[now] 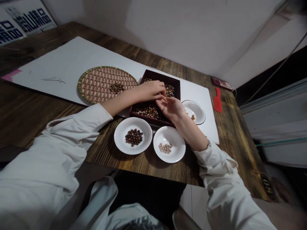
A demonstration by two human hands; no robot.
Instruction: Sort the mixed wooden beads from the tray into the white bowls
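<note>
Both hands are over a dark red box filled with mixed brown, orange and pale beads. My left hand is palm down with its fingers bent together, above the box's middle; whatever they pinch is too small to make out. Just below and right of it, my right hand is turned palm up, its fingers slightly curled and reaching to the left fingertips. Dark brown beads lie in a white bowl in front of the box. Pale beads sit in a second white bowl.
A round woven tray with some brown beads stands left of the box. At the right, a third white bowl holds a few orange-brown beads. Farther right lie a red comb-like item and a dark red device. A white board lies underneath.
</note>
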